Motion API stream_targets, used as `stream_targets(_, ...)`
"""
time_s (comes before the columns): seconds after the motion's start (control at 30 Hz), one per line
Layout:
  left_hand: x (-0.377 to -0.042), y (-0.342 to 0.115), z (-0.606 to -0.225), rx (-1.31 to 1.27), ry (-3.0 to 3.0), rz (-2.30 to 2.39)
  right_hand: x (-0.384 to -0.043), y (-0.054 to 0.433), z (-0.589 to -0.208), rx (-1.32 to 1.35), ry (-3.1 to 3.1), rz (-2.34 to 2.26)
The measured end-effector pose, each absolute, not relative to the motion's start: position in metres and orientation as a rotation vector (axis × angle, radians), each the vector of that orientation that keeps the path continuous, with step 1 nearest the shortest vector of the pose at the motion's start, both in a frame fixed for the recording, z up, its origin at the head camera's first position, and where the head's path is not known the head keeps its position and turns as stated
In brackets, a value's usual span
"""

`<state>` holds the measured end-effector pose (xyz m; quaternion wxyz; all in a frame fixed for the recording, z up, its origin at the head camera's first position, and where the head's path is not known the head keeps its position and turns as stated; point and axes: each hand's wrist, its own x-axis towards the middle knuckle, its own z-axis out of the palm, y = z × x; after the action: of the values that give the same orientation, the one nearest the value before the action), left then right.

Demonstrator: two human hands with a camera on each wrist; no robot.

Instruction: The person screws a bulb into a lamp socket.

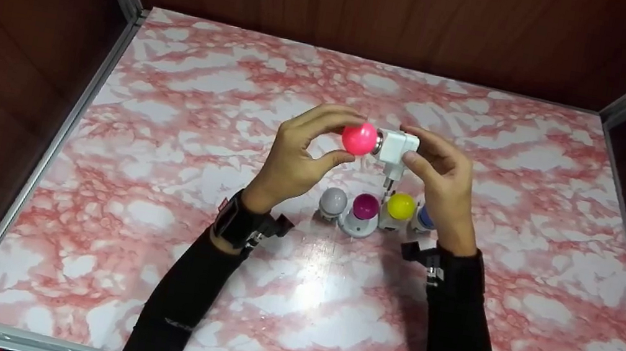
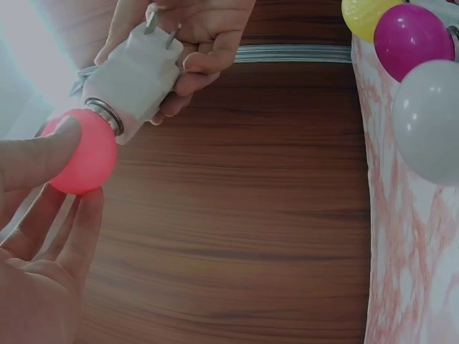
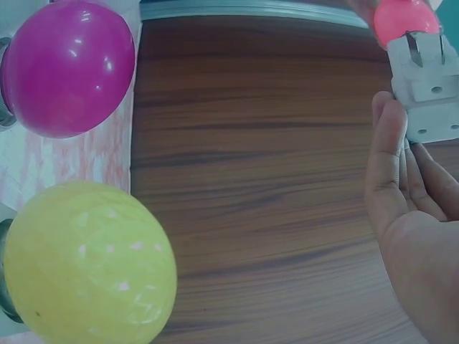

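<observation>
A pinkish-red light bulb [image 1: 359,139] is held between the thumb and fingers of my left hand [image 1: 298,157]. Its metal base meets a white plug-in bulb holder [image 1: 395,148], which my right hand [image 1: 448,175] grips from the other side. In the left wrist view two flat prongs [image 2: 151,20] stick out of the holder [image 2: 133,79], and my left thumb [image 2: 54,154] lies on the bulb. How deep the base sits in the holder cannot be made out. Small holes show in the holder's face [image 3: 430,107] in the right wrist view.
Below the hands stand a white bulb [image 1: 334,201], a magenta bulb [image 1: 366,206], a yellow bulb [image 1: 401,206] and a blue bulb [image 1: 425,217], each on a pale base, on the red-and-white marbled table [image 1: 146,275]. Dark wooden panels [image 1: 377,10] enclose the back and sides.
</observation>
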<state>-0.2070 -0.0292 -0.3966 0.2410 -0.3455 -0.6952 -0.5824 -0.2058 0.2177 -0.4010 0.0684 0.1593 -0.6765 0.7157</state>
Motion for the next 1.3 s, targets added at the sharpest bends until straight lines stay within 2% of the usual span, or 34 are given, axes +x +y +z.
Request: stream_targets(1.3, -0.2035, -0.0243, -0.396, -0.773, -1.92, -1.862, -0.2005, 0.2172, -0.3956, 0.545, -1.962, 2.087)
